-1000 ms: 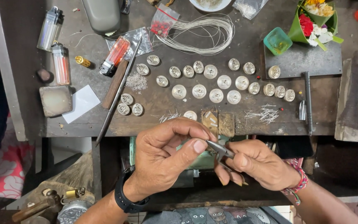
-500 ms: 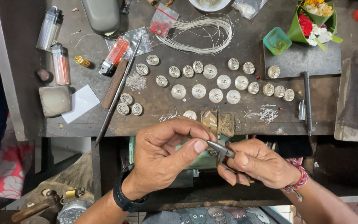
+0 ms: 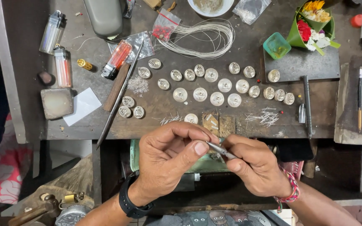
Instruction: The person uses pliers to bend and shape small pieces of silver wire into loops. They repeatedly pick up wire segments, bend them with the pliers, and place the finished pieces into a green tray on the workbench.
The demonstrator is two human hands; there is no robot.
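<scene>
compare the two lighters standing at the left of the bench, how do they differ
The upper lighter has a clear, pale body and leans to the right; the lower lighter shows orange-red inside and lies nearly straight up the frame. Both are slim, see-through, metal-capped, and lie far from the hands.

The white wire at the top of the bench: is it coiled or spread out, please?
Coiled. The white wire lies in a loose oval bundle of many loops on the bench.

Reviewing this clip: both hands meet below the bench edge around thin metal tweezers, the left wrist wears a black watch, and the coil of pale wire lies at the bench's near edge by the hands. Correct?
Not quite. The coil of pale wire lies at the far side of the bench, near the white bowl, as the head view shows. The rest holds: left hand and right hand meet on the tweezers, black watch on the left wrist.
</scene>
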